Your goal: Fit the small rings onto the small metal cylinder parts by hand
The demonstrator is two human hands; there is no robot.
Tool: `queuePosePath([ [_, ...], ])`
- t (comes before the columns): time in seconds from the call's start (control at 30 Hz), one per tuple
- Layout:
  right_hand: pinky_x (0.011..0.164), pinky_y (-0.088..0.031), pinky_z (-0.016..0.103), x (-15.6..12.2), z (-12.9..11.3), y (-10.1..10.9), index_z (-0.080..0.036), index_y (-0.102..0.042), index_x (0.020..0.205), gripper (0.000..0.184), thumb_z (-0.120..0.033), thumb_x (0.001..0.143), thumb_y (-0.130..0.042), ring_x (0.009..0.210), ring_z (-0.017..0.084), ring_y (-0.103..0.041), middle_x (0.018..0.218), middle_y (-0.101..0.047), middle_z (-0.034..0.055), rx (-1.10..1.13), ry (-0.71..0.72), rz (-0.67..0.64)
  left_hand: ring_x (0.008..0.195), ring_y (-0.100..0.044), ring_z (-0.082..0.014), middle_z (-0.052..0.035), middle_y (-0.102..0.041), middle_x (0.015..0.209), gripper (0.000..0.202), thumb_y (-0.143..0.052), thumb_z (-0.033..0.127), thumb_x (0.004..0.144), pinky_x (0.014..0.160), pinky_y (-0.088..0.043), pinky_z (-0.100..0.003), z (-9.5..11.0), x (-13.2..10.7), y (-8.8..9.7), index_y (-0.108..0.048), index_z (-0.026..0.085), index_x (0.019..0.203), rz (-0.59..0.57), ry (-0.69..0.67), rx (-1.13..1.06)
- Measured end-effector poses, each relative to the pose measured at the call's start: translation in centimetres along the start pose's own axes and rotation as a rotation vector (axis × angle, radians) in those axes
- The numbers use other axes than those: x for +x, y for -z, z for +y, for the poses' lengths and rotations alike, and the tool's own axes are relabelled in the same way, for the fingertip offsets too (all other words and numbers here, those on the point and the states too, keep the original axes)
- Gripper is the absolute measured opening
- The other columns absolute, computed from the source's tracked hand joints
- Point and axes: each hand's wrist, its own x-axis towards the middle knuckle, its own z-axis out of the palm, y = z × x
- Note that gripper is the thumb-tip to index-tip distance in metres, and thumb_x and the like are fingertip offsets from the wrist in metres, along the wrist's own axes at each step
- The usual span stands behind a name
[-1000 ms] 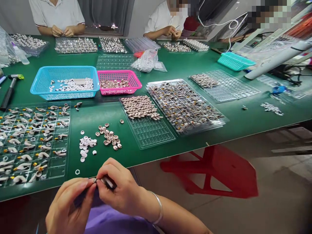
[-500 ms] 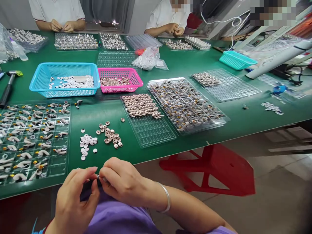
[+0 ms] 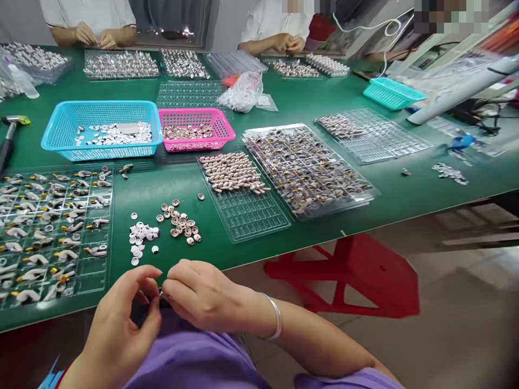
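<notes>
My left hand [image 3: 117, 329] and my right hand [image 3: 200, 294] meet at the near edge of the green table [image 3: 316, 102], fingertips pinched together on a small dark part [image 3: 160, 297] that is mostly hidden. The right wrist wears a silver bangle [image 3: 275, 319]. Just beyond my hands lie a small heap of white caps [image 3: 140, 237] and a heap of beige rings [image 3: 182, 224]. A clear tray of curved beige pieces [image 3: 52, 232] lies to the left of my hands.
A blue basket [image 3: 101, 129] and a pink basket [image 3: 194, 128] hold small parts. Clear trays [image 3: 243, 194] [image 3: 304, 167] [image 3: 373, 135] lie right of them. Two people's hands work at the far edge [image 3: 93, 37] [image 3: 287, 43]. A red stool [image 3: 357, 275] stands under the table edge.
The view has drifted down and left. My hands stayed pinched together at the table edge; the left fingers now curl higher over the small part.
</notes>
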Motion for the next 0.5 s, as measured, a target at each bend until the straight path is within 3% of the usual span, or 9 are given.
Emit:
queuePosePath([
  [0.23,0.059,-0.042,0.026,-0.29,0.02,-0.31,-0.015,-0.057,0.081,0.023,-0.016,0.099,-0.041,0.066,0.016,-0.046,0.077,-0.055,0.0054,0.058,-0.036,-0.017,0.059,-0.063,-0.0097,0.0070,-0.065,0.072,0.036,-0.053,0.012,0.080,0.060,-0.054,-0.020,0.45,0.77,0.27,-0.051,0.028,0.112,-0.028,0.024,-0.111],
  [0.5,0.062,-0.047,0.025,-0.36,0.09,-0.66,-0.017,-0.054,0.090,0.014,-0.019,0.098,-0.042,0.072,0.016,-0.053,0.083,-0.058,0.0070,0.309,-0.125,0.054,0.059,-0.063,-0.0108,0.0060,-0.064,0.070,0.029,-0.058,0.014,0.078,0.058,-0.052,-0.020,0.22,0.45,0.04,-0.053,0.026,0.104,-0.046,0.250,-0.434],
])
